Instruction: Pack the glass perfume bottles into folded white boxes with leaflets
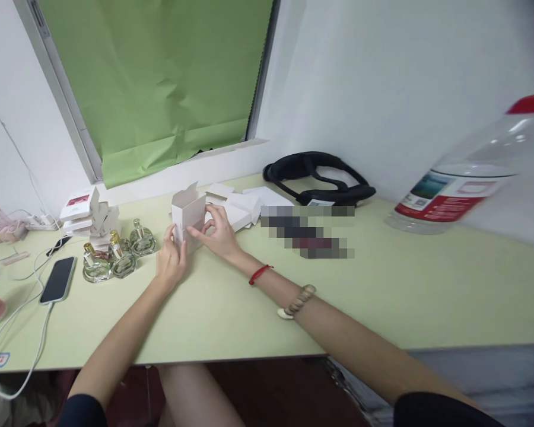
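Note:
A small white cardboard box [188, 212] stands upright on the pale green table [382, 296] with its top flap open. My left hand [171, 260] grips its lower left side, fingers curled against it. My right hand [218, 231] holds its right side with fingers pinched on the front edge. Several glass perfume bottles [115, 255] with gold caps stand just left of my left hand. Flat white box blanks [242, 204] lie behind my right hand.
A phone [57, 279] on a charging cable lies at the left. Stacked white boxes [82, 213] sit behind the bottles. A black headband-like device [320, 178] rests by the wall. A large clear water bottle [467, 178] with a red cap lies at the right.

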Demonstrator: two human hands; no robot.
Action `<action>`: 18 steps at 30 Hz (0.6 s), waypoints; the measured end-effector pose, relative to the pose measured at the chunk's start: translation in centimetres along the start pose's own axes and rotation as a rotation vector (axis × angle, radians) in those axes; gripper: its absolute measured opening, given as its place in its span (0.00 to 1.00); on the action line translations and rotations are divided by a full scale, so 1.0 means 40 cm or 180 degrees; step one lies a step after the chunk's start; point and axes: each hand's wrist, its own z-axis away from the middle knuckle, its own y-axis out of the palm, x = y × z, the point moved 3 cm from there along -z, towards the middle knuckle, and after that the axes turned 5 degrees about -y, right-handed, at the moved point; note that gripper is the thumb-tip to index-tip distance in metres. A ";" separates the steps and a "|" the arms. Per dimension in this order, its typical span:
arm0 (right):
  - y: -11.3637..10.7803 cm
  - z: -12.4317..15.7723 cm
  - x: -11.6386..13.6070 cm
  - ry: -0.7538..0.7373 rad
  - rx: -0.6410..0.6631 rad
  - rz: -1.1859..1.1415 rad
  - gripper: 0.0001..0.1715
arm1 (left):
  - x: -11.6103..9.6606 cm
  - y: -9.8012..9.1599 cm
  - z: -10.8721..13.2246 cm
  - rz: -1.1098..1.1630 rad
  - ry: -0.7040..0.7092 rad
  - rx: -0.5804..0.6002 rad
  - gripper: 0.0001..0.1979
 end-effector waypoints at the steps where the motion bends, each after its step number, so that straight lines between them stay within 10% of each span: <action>1: -0.001 0.001 0.001 -0.0023 -0.0011 0.0074 0.37 | 0.000 0.000 -0.001 0.0054 -0.0057 0.0014 0.26; 18: 0.003 0.004 0.008 -0.0729 0.0101 0.0377 0.24 | -0.009 -0.013 -0.008 0.0449 -0.0283 0.0027 0.23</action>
